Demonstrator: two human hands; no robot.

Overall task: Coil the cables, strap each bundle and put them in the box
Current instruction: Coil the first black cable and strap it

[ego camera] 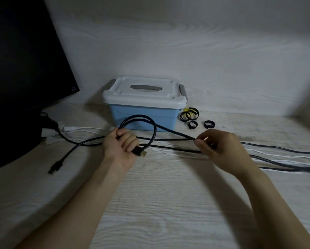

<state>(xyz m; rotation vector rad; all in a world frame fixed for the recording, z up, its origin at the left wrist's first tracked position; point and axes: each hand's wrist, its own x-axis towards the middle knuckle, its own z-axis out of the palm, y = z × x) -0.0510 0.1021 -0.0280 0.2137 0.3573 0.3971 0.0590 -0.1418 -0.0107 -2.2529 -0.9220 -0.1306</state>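
Note:
My left hand (122,145) grips a black cable (151,123) that forms one loop above the desk, its gold-tipped plug (141,153) poking out below my fingers. From the loop the same cable runs right to my right hand (220,150), which pinches it between thumb and fingers. Behind the loop stands a blue box (145,114) with a closed white lid (143,92). Several black straps (189,114) curled into rings lie right of the box. More black and white cables (285,162) trail off to the right.
A dark monitor (21,69) fills the left side, with a black base and plugs under it. Another black cable with a USB plug (56,167) lies at the left front. A white cable (86,129) runs in front of the box. Walls close off the back and right.

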